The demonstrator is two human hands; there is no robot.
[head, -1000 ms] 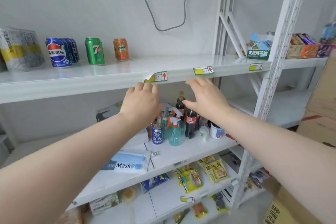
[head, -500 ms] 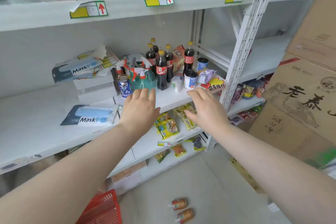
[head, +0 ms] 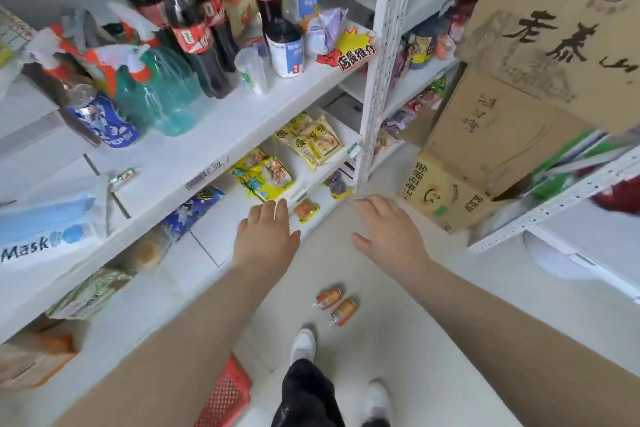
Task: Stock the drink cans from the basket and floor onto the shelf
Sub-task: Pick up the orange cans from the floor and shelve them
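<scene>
Two orange drink cans (head: 335,304) lie side by side on the pale floor, just ahead of my white shoes. A corner of the red basket (head: 225,395) shows at the bottom, under my left forearm. My left hand (head: 265,236) hangs open, palm down, in front of the lower shelf edge, well above the cans. My right hand (head: 389,230) is also open and empty, out over the floor to the right of the left one. A blue Pepsi can (head: 104,121) stands on the white shelf (head: 221,135) beside a green spray bottle.
Cola bottles (head: 194,28), tins and a mask pack (head: 48,229) crowd the middle shelf. Snack packets (head: 304,142) fill the lower shelves. Stacked cardboard boxes (head: 512,114) stand at the right beside a white shelf upright (head: 381,62). A second white rack (head: 554,204) juts in at right.
My view has tilted down from the top shelf with its cans to the floor. Both hands have dropped with it and stay open. The orange cans and the basket have come into sight.
</scene>
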